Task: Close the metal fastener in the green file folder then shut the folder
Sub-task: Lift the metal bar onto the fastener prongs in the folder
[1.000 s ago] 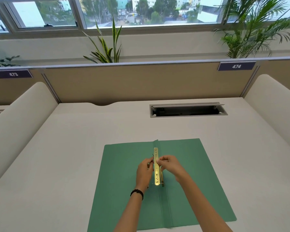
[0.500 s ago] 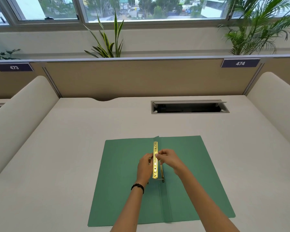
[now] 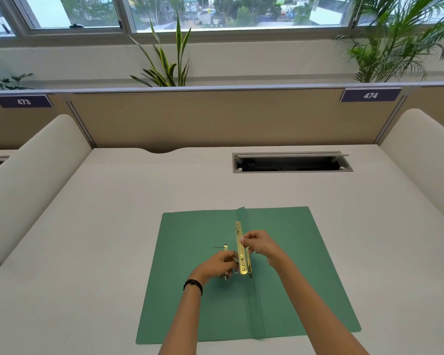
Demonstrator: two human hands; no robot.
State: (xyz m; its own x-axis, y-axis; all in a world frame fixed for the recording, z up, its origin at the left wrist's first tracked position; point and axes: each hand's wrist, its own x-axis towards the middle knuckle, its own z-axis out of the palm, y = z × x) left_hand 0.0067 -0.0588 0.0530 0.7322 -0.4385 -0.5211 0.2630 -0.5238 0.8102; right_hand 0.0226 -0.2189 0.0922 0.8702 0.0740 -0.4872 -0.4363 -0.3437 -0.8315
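Fastener: thin brass strip, stiff, light, glossy, sharp-edged; lies along spine between hands. Pinch by long edges, likely slippery. Right hand pinches strip's mid edge. Left hand curled over small metal piece; grip unclear. Folder: matte green card, flexible, open flat beneath hands on desk.

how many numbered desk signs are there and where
2. The 473 sign is on the partition at far left; the 474 sign is on the partition at upper right, beyond the cable slot. Others may lie outside the frame.
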